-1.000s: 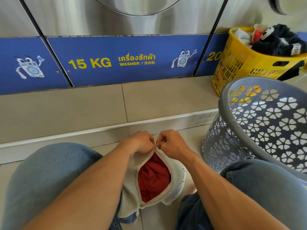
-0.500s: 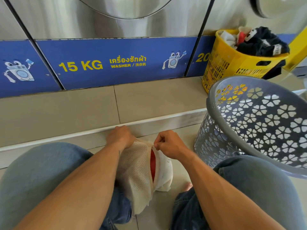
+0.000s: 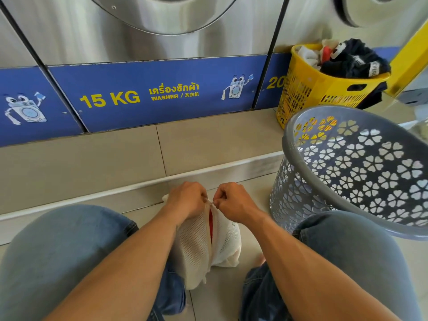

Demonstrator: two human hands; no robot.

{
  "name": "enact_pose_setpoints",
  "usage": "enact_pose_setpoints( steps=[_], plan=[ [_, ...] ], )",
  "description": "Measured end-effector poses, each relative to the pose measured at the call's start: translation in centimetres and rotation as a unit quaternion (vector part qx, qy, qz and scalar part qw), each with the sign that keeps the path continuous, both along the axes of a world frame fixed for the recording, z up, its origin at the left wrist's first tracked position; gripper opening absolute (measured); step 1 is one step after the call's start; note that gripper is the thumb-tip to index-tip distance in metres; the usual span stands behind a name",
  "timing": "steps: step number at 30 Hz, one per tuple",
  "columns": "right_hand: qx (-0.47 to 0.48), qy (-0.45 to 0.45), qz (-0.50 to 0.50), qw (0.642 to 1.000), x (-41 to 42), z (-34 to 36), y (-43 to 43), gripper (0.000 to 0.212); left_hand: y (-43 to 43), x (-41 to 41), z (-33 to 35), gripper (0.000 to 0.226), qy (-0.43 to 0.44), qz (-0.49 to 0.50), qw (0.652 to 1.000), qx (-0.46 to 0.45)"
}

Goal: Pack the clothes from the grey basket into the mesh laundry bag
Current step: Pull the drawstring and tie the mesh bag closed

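The white mesh laundry bag (image 3: 196, 246) stands on the floor between my knees. A thin strip of red cloth (image 3: 211, 224) shows through its nearly shut opening. My left hand (image 3: 186, 200) and my right hand (image 3: 234, 201) both pinch the bag's top edge, fists close together, almost touching at the zip end. The grey basket (image 3: 361, 172) with flower-shaped holes leans tilted against my right knee; no clothes are visible inside it.
A yellow basket (image 3: 324, 89) heaped with dark and white clothes stands on the tiled step behind the grey one. Steel washers with a blue "15 KG" panel (image 3: 148, 93) fill the wall ahead. My jeans-clad knees flank the bag.
The bag's mouth was wide with red cloth showing; it has narrowed to a slit. My left hand moved away along the rim, then came back close to the right.
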State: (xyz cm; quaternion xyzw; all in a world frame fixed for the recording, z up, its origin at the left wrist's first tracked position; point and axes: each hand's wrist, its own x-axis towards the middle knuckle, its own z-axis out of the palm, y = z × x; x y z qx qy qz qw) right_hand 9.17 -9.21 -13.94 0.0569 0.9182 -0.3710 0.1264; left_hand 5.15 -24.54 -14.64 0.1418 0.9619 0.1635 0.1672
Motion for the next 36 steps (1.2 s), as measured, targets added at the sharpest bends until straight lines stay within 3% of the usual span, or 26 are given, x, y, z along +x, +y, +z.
enact_pose_setpoints(
  steps=[8,14,17,20,23,31,36],
  plan=[
    [-0.017,-0.029,0.010,0.999,0.2,-0.1,-0.1,0.019,-2.1,-2.3,-1.3,0.021,0.011,0.083,0.996,0.024],
    [-0.026,-0.095,0.024,0.995,0.6,-0.6,1.0,0.020,-3.6,-3.0,-2.1,0.027,0.052,0.171,0.984,-0.011],
    [-0.016,-0.093,0.011,0.996,0.8,-0.6,1.4,0.020,-3.0,-2.4,-1.5,0.029,0.038,0.125,0.991,-0.024],
    [-0.011,-0.061,-0.017,0.998,0.8,-0.5,1.5,0.020,-1.0,-0.9,-0.2,0.035,-0.005,-0.011,1.000,0.006],
    [-0.017,-0.034,-0.034,0.999,0.7,-0.2,1.1,0.023,0.9,0.7,0.2,0.030,-0.017,-0.130,0.990,-0.055],
    [-0.034,-0.063,-0.003,0.997,1.1,0.4,0.0,0.020,-0.5,0.3,-0.4,0.023,-0.012,-0.027,1.000,0.000],
    [-0.029,-0.069,0.022,0.997,1.2,0.2,-0.5,0.018,-1.3,-0.1,-1.3,0.021,0.049,0.016,0.999,-0.010]
  ],
)
